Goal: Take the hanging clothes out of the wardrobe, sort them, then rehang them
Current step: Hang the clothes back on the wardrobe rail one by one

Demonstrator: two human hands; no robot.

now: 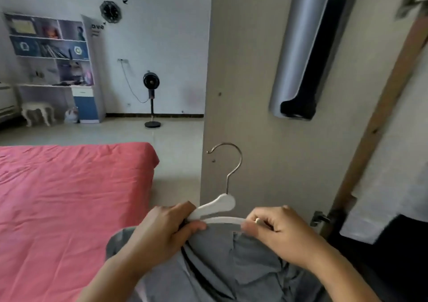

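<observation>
A white plastic hanger [220, 205] with a metal hook pointing up sits low in the middle of the head view, in front of the wardrobe door. A grey garment [243, 255] hangs from it and bunches below my hands. My left hand [162, 230] grips the hanger's left arm together with the grey cloth. My right hand [278, 230] pinches the hanger's lower bar and the cloth at its right side. Both forearms reach in from the bottom edge.
A bed with a pink sheet [69, 209] fills the left. The pale wardrobe door [254, 151] stands straight ahead, with dark and white clothes [382, 209] hanging at the right. A standing fan [151, 100] and a shelf unit [53, 65] stand by the far wall.
</observation>
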